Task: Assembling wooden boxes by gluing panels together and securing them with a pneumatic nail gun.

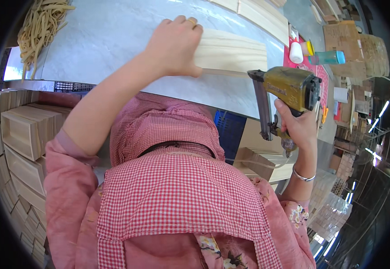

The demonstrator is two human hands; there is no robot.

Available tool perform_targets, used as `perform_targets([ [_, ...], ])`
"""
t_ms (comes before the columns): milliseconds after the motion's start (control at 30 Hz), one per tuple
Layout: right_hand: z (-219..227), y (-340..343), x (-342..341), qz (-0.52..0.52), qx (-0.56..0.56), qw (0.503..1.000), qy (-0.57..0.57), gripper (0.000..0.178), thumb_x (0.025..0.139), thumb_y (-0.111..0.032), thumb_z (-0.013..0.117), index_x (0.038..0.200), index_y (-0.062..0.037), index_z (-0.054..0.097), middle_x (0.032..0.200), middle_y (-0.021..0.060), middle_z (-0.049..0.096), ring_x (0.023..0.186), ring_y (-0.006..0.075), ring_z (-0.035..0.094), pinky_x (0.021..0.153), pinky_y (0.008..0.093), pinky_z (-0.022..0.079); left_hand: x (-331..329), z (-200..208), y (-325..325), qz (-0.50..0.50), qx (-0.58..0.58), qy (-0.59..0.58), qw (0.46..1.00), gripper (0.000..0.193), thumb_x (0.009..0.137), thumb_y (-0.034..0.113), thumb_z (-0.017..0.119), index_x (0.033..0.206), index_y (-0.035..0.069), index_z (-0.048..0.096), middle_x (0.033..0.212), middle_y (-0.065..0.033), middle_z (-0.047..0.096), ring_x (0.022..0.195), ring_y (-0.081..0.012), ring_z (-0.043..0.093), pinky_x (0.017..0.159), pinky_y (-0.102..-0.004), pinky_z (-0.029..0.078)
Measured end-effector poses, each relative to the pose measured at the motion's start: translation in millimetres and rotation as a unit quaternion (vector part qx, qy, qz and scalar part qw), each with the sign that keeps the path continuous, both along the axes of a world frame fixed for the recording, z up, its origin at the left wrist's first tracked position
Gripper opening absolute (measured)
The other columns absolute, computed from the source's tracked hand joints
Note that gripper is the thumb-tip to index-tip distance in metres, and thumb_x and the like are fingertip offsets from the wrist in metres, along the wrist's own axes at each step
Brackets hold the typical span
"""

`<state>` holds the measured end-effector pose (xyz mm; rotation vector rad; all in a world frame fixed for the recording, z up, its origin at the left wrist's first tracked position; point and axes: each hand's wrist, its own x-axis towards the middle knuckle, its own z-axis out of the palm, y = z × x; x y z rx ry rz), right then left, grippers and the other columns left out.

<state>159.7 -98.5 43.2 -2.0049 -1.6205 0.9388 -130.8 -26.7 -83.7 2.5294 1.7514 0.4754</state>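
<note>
The left hand (175,45) lies flat, its grip pressed down over the near-left end of a pale rectangular wooden board (231,54) resting on the grey marbled counter (114,36), close to its near edge. The right hand (296,125) has its grip closed around the handle of a yellow-green pneumatic nail gun (289,89), whose nose meets the board's near edge. A silver bangle (303,176) circles the right wrist. Stacked pale wooden boxes (24,134) stand at the left, and a bundle of tan strips (40,27) lies at the counter's far-left corner
</note>
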Motion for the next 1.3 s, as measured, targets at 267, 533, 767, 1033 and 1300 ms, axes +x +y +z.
perform_targets([
  [267,-7.0,4.3,-5.7,0.003,-0.018,1.0,0.001,0.026,0.087,-0.018,0.08,0.096,0.0028,0.067,0.06,0.0017,0.059,0.042,0.008,0.046,0.038,0.0227,0.036,24.6,-0.6,1.3,0.005,0.006,-0.024,1.0,0.075,0.058,0.042,0.083,0.118,0.001,0.065,0.116,-0.0123,0.066,0.098,-0.025,0.06,0.089,-0.036,0.048],
  [533,-4.9,6.3,-12.1,-0.025,-0.061,0.998,-0.01,0.026,0.087,-0.018,0.08,0.096,0.003,0.067,0.062,0.0028,0.06,0.042,0.0083,0.047,0.038,0.023,0.037,25.2,-2.0,-1.6,0.015,0.011,-0.034,0.999,0.075,0.06,0.044,0.083,0.119,0.002,0.065,0.118,-0.0107,0.066,0.102,-0.0245,0.06,0.092,-0.0372,0.047],
  [767,3.9,11.8,-24.3,0.037,-0.02,0.997,-0.059,0.027,0.087,-0.017,0.08,0.098,0.0033,0.066,0.064,0.0032,0.061,0.041,0.0085,0.047,0.038,0.0236,0.039,7.3,-8.2,-6.4,0.013,-0.032,-0.07,0.997,0.093,0.059,0.044,0.088,0.138,0.006,0.055,0.132,-0.0115,0.061,0.121,-0.0268,0.057,0.105,-0.0421,0.043],
  [1033,13.7,-4.0,-68.9,0.046,-0.03,0.997,-0.053,0.032,0.084,-0.012,0.082,0.107,0.0033,0.066,0.087,0.0091,0.072,0.066,0.0145,0.065,0.058,0.0264,0.053,-43.0,-68.0,-32.9,-0.008,0.033,-0.275,0.961,0.125,0.057,0.036,0.094,0.16,0.016,0.026,0.15,-0.0115,0.05,0.142,-0.0282,0.042,0.121,-0.0469,0.027],
  [1300,-2.0,-1.8,-101.6,0.177,-0.013,0.984,-0.01,0.034,0.084,-0.01,0.082,0.11,0.0038,0.066,0.1,0.0113,0.074,0.083,0.0179,0.069,0.07,0.0286,0.057,-44.8,-73.4,-34.2,-0.001,0.014,-0.257,0.966,0.126,0.058,0.035,0.094,0.161,0.015,0.023,0.151,-0.0106,0.049,0.142,-0.0274,0.043,0.123,-0.0471,0.025],
])
